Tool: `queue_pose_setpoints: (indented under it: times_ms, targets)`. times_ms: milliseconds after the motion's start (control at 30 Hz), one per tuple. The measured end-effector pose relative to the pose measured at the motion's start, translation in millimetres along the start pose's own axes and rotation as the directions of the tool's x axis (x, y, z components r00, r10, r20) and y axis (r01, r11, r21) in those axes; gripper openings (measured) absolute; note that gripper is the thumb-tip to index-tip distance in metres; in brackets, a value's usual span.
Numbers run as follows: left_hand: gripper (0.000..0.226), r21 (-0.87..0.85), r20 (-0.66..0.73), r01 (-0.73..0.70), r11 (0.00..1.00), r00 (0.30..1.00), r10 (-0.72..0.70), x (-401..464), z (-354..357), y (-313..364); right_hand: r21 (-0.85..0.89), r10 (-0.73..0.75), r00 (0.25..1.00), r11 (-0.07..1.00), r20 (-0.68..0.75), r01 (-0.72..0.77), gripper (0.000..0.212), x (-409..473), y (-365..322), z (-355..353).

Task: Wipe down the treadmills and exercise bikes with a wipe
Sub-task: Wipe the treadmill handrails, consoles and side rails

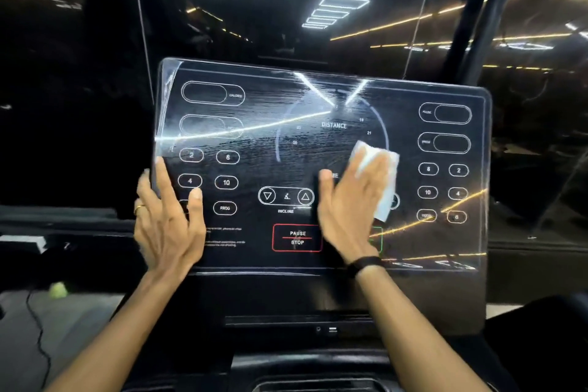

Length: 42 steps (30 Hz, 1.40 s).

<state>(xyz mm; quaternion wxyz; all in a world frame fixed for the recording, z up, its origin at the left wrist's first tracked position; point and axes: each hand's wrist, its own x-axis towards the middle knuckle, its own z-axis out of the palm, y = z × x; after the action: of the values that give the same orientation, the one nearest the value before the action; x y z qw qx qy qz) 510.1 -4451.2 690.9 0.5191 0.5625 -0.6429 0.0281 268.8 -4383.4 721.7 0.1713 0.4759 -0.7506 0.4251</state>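
1. Head view, nearest first: two bare forearms rise from the bottom edge toward the treadmill console (321, 99), a glossy black touch panel tilted slightly clockwise that fills the middle of the picture; a dark band sits on the right wrist and a ring (139, 209) on a finger of the left hand.
2. Left hand (168, 226) lies at the panel's 8 o'clock edge; its fingers (164, 178) are straight and spread, the tips touching the glass beside the "4" button, the thumb near "PROG"; it grips nothing.
3. Right hand (353, 210) lies flat just past the panel's centre, toward 4 o'clock; its fingers are straight and close together, pressing the wipe (383, 181) against the glass; the thumb stands out toward 10 o'clock, near the incline arrows.
4. White wipe is folded under the right fingers, showing above them at 12 o'clock and down their outer side at 3 o'clock; it lies below the "DISTANCE" dial, well apart from the number buttons on the panel's right side.
5. "PAUSE STOP" button (297, 238), outlined in red, sits at 6 o'clock on the panel, between the two hands; streaks and ceiling-light reflections cross the glass.
6. Black cable (38, 328) runs over the floor at 8 o'clock of the picture, with a blurred yellow-green ball (58, 289) near it.
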Motion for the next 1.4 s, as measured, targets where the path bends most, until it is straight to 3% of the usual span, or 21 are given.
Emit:
queue_pose_setpoints:
  times_ms: [100, 167, 233, 300, 400, 467, 533, 600, 667, 733, 767, 833, 933, 1033, 1133, 1233, 1300, 1400]
  targets:
    - [0.075, 0.001, 0.007, 0.034, 0.999, 0.999, -0.034, 1, -4, 0, 0.004, -0.327, 0.938, 0.944, 0.115, 0.329, 0.084, -33, -35, 17]
    - [0.075, 0.011, 0.023, 0.028, 1.0, 0.999, -0.028, 1, -8, -1, 0.023, -0.525, 0.822, 0.845, 0.219, 0.533, 0.084, -75, -36, 29]
    - [0.075, 0.017, 0.041, 0.021, 1.0, 0.999, -0.022, 2, -12, -2, -0.016, -0.627, 0.732, 0.757, 0.266, 0.654, 0.083, -108, -15, 35]
    - [0.073, 0.021, 0.055, 0.019, 1.0, 0.998, -0.021, 2, -15, -4, -0.061, -0.58, 0.776, 0.79, 0.247, 0.61, 0.081, -120, 7, 32]
    - [0.073, 0.016, 0.063, 0.026, 1.0, 0.998, -0.027, 3, -15, -6, -0.107, -0.259, 0.96, 0.957, 0.102, 0.269, 0.082, -86, 8, 26]
    - [0.074, -0.001, 0.064, 0.038, 0.999, 0.997, -0.038, 3, -14, -5, -0.08, -0.13, 0.991, 0.988, 0.034, 0.133, 0.086, -48, -19, 24]
    - [0.072, -0.012, 0.077, 0.054, 0.998, 0.996, -0.053, 3, -14, -5, -0.061, -0.2, 0.979, 0.977, 0.042, 0.203, 0.087, -29, -50, 30]
    - [0.069, -0.016, 0.074, 0.062, 0.998, 0.995, -0.061, 2, -15, -4, -0.055, -0.402, 0.908, 0.91, 0.114, 0.41, 0.082, -38, -69, 41]
    - [0.065, -0.021, 0.074, 0.065, 0.998, 0.995, -0.064, 3, -18, -4, -0.021, -0.591, 0.772, 0.791, 0.232, 0.612, 0.079, -72, -69, 46]
    - [0.062, -0.041, 0.071, 0.053, 0.998, 0.996, -0.05, 4, -21, -9, -0.001, -0.693, 0.643, 0.68, 0.325, 0.734, 0.076, -112, -50, 47]
    - [0.061, -0.054, 0.074, 0.033, 0.998, 0.997, -0.029, 4, -21, -13, -0.004, -0.701, 0.629, 0.667, 0.337, 0.745, 0.076, -128, -34, 48]
    - [0.062, -0.069, 0.067, 0.001, 0.998, 0.998, 0.004, 4, -22, -19, -0.033, -0.624, 0.719, 0.748, 0.307, 0.663, 0.078, -143, -9, 46]
    - [0.056, -0.128, 0.066, 0.088, 0.988, 0.995, -0.08, 6, -18, -23, -0.116, -0.356, 0.913, 0.917, 0.197, 0.382, 0.084, -114, -9, 44]
    - [0.049, -0.171, 0.068, 0.126, 0.977, 0.991, -0.116, 5, -18, -23, -0.077, -0.277, 0.954, 0.955, 0.11, 0.286, 0.089, -60, -59, 41]
    - [0.049, -0.23, 0.134, 0.248, 0.941, 0.966, -0.222, 8, -18, -28, -0.074, -0.502, 0.849, 0.852, 0.165, 0.518, 0.088, -43, -107, 56]
    - [0.074, -0.359, 0.253, 0.525, 0.771, 0.85, -0.461, 14, -16, -36, -0.008, -0.739, 0.6, 0.629, 0.306, 0.778, 0.086, -78, -116, 72]
    - [0.081, -0.426, 0.286, 0.619, 0.66, 0.784, -0.551, 15, -16, -37, -0.01, -0.814, 0.433, 0.466, 0.387, 0.885, 0.086, -107, -95, 70]
    - [0.083, -0.446, 0.294, 0.629, 0.637, 0.775, -0.559, 14, -22, -34, -0.003, -0.84, 0.315, 0.35, 0.443, 0.937, 0.085, -126, -66, 62]
